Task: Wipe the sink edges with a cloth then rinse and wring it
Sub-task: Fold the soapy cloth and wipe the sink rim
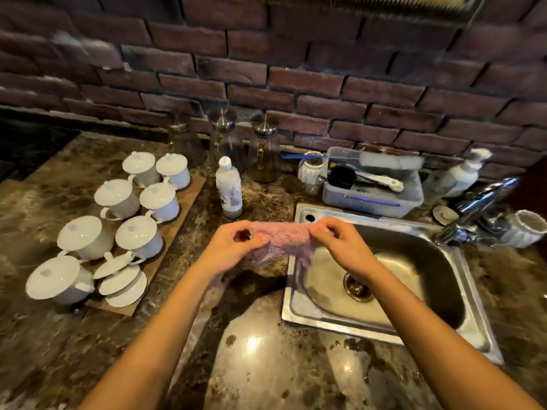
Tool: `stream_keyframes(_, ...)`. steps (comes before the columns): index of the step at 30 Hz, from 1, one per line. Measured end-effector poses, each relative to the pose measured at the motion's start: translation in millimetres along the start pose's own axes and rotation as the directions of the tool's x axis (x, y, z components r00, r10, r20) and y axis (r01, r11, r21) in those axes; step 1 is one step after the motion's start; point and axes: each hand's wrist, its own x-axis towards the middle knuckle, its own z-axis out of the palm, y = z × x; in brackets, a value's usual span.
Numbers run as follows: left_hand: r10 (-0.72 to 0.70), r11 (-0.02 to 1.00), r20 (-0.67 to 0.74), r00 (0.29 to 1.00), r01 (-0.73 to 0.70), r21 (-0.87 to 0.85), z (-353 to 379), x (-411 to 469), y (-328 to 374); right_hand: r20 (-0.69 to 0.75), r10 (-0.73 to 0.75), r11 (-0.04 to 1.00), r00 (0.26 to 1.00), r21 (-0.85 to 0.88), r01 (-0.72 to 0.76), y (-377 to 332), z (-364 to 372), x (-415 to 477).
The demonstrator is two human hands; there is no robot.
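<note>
1. Two forearms reach over the dark marble counter point(260, 359), which is glossy in its near part.
2. Both hands are closed on the pink cloth point(284, 236): the left hand point(236, 244) pinches one end and the right hand point(337, 244) pinches the other. The cloth hangs stretched between them in the air, above the left rim of the sink point(299, 310).
3. This cloth looks thin, soft and light, and it sags in the middle. I judge it will fold and twist easily, so a hold at the two ends suits wringing. When wet, it will likely drip.
4. At the left and near rims, the counter gives free room for wiping strokes.
5. Farther away the room is tighter. The tap point(479, 208) stands over the right back corner, a plastic tub point(370, 199) sits just behind the back rim, and a white bottle point(229, 187) stands near the left back corner.
6. Several lidded white cups point(118, 199) on a board are well apart to the left. They look fragile.
</note>
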Motion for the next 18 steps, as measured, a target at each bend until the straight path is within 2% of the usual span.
stream_keyframes(4, 0.054, 0.992, 0.070, 0.996, -0.046, -0.114, 18.6, -7.4, 55.2, -0.112, -0.002, 0.977, 0.994, 0.211, 0.026, -42.6, -25.9, -30.2)
stream_keyframes(8, 0.203, 0.968, 0.112, 0.973, -0.182, -0.173, 42.4, -22.0, 109.8, -0.218, 0.036, 0.862, 0.975, 0.500, 0.080, -75.8, -55.3, -58.4)
stream_keyframes(12, 0.295, 0.935, 0.181, 0.938, -0.244, -0.258, 59.6, -35.2, 145.7, -0.186, 0.138, 0.734, 0.973, 0.679, 0.025, -95.9, -75.2, -75.2)
stream_keyframes(16, 0.325, 0.915, 0.263, 0.908, -0.233, -0.329, 91.6, -51.4, 181.0, -0.118, 0.114, 0.555, 0.987, 0.831, 0.035, -100.7, -110.1, -99.7)
stream_keyframes(18, 0.342, 0.903, 0.288, 0.895, -0.229, -0.363, 108.9, -57.4, 192.9, -0.026, 0.051, 0.475, 0.998, 0.880, -0.001, -94.3, -123.2, -106.0)
